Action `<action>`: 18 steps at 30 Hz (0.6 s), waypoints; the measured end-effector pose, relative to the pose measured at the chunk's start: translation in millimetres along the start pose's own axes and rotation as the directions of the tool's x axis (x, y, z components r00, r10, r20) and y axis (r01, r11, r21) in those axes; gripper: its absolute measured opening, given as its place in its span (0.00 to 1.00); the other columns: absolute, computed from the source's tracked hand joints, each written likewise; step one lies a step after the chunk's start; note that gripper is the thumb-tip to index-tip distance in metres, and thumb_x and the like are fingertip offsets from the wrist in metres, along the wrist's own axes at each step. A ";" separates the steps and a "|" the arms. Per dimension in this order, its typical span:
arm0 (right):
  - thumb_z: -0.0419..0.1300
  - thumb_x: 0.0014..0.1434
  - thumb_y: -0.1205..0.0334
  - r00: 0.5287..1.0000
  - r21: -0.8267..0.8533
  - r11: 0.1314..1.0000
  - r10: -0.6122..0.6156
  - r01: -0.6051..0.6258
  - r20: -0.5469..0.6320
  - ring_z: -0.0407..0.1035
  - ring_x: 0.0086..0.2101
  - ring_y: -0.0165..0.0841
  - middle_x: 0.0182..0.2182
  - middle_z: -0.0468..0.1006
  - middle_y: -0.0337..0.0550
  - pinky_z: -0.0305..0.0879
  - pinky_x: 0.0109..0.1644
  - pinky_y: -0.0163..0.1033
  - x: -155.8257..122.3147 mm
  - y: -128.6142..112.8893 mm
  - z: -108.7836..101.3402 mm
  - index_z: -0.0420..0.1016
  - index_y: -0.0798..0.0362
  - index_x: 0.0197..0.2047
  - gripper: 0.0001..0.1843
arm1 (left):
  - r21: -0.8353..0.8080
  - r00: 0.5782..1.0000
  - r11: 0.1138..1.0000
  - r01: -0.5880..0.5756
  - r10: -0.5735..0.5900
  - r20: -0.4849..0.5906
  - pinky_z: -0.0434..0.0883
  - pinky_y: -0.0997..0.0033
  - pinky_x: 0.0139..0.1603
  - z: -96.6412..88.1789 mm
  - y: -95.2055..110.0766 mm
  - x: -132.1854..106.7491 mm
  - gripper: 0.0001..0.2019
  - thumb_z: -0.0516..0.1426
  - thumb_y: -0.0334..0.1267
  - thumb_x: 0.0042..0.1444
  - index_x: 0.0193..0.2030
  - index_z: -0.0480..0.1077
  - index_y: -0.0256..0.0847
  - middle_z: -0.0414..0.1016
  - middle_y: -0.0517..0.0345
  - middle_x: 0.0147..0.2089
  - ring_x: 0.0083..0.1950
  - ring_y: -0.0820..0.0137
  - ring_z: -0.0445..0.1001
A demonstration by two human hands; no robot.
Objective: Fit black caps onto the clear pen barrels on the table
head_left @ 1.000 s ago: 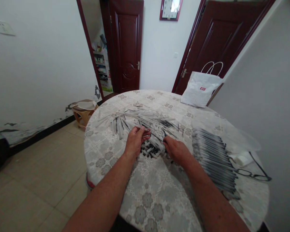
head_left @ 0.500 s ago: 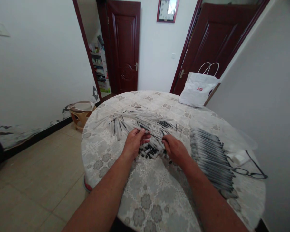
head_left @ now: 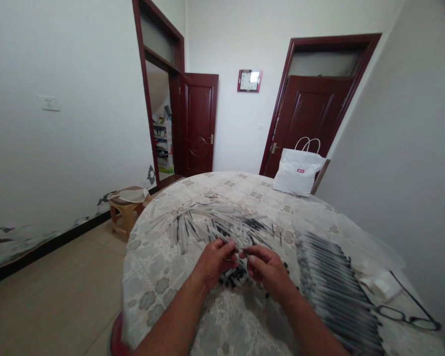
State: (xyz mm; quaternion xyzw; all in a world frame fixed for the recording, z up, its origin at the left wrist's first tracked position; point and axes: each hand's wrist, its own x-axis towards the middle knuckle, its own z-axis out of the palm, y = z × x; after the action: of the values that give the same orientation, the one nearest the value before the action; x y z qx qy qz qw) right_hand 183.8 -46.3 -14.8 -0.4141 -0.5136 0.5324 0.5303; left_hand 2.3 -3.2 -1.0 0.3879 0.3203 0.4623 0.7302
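My left hand (head_left: pixel 217 262) is closed in a pinch on a whitish pen barrel (head_left: pixel 228 241), which points toward my other hand. At the barrel's near end, the fingertips of my right hand (head_left: pixel 265 264) pinch together; what they hold is too small and blurred to make out. Under and between the hands lies a heap of short black pen caps (head_left: pixel 237 274), partly hidden by the fingers. Beyond them, loose whitish pen barrels (head_left: pixel 178 235) and thin black refills (head_left: pixel 255 224) are spread across the table.
A long row of pens (head_left: pixel 333 282) lies side by side at the right. Past it are eyeglasses (head_left: pixel 404 316) and a crumpled white item (head_left: pixel 383 284). A white paper bag (head_left: pixel 298 173) stands at the back of the round table (head_left: pixel 163 296). A stool (head_left: pixel 124 212) is at the left.
My two hands have come together, with the right fingertips now at the end of the barrel in the left. The view has tilted upward, so everything sits lower in it.
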 end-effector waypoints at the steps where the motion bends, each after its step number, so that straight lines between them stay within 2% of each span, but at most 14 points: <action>1: 0.68 0.55 0.45 1.000 -0.006 1.000 0.000 0.000 -0.008 0.64 0.21 0.27 0.29 0.79 0.40 0.55 0.22 0.32 0.6 0.6 0.7 0.77 0.52 0.45 0.22 | 0.013 1.000 1.000 0.017 -0.017 0.023 0.77 0.71 0.32 0.9 0.2 -1.5 0.17 0.71 0.46 0.50 0.38 0.74 0.38 0.78 0.54 0.34 0.30 0.72 0.76; 4: 0.69 0.55 0.42 0.999 -0.078 0.997 -0.003 -0.001 -0.046 0.58 0.19 0.25 0.21 0.71 0.33 0.52 0.22 0.31 1.2 0.5 4.5 0.74 0.52 0.37 0.21 | 0.056 0.996 0.997 0.054 -0.058 0.061 0.78 0.70 0.32 3.7 -0.3 -5.2 0.17 0.71 0.44 0.50 0.39 0.74 0.37 0.77 0.55 0.32 0.29 0.71 0.76; 7: 0.68 0.56 0.42 0.997 -0.165 0.986 -0.024 0.011 -0.075 0.57 0.20 0.26 0.20 0.68 0.31 0.52 0.23 0.31 2.4 2.3 7.2 0.72 0.52 0.33 0.21 | 0.041 0.995 0.997 0.068 -0.070 0.065 0.78 0.69 0.31 4.8 -2.2 -6.2 0.16 0.71 0.44 0.50 0.39 0.73 0.37 0.76 0.56 0.30 0.29 0.71 0.76; 12: 0.65 0.58 0.41 0.993 -0.230 0.973 -0.055 0.030 -0.102 0.57 0.20 0.27 0.20 0.65 0.31 0.53 0.24 0.33 4.6 5.2 7.0 0.70 0.51 0.32 0.21 | -0.084 0.987 0.988 0.132 -0.122 0.107 0.78 0.69 0.31 2.7 -6.5 -3.7 0.15 0.70 0.43 0.53 0.37 0.71 0.37 0.78 0.54 0.33 0.29 0.71 0.78; 14: 0.61 0.62 0.42 0.990 -0.326 0.944 -0.084 0.045 -0.109 0.59 0.21 0.29 0.21 0.66 0.32 0.55 0.25 0.34 2.8 -0.5 5.4 0.70 0.51 0.33 0.20 | -0.162 0.988 0.978 0.134 -0.119 0.101 0.79 0.70 0.31 0.5 -7.4 -1.8 0.14 0.69 0.42 0.54 0.37 0.70 0.37 0.79 0.53 0.35 0.29 0.71 0.78; 16: 0.58 0.66 0.47 0.986 -0.510 0.853 -0.159 0.112 -0.048 0.64 0.26 0.31 0.25 0.71 0.36 0.60 0.31 0.36 -1.0 -10.4 3.1 0.73 0.51 0.35 0.16 | -0.235 0.994 0.966 0.106 -0.097 0.053 0.79 0.70 0.32 -2.4 -6.9 0.8 0.13 0.69 0.40 0.55 0.36 0.70 0.37 0.80 0.53 0.35 0.30 0.71 0.79; 18: 0.58 0.66 0.55 0.973 -0.708 0.674 -0.216 0.211 0.084 0.69 0.33 0.34 0.33 0.75 0.40 0.64 0.40 0.38 -5.7 -20.5 0.4 0.75 0.51 0.39 0.09 | -0.289 0.998 0.956 0.053 -0.063 -0.028 0.79 0.70 0.32 -5.6 -5.0 3.6 0.11 0.67 0.38 0.57 0.37 0.70 0.36 0.81 0.52 0.36 0.31 0.71 0.79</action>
State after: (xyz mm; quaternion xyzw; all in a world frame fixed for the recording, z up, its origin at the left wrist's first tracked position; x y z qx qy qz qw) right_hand 186.8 -53.7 4.9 -0.5256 -0.7222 0.2255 0.3890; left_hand 1.1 0.2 -8.5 0.2591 0.2742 0.4895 0.7861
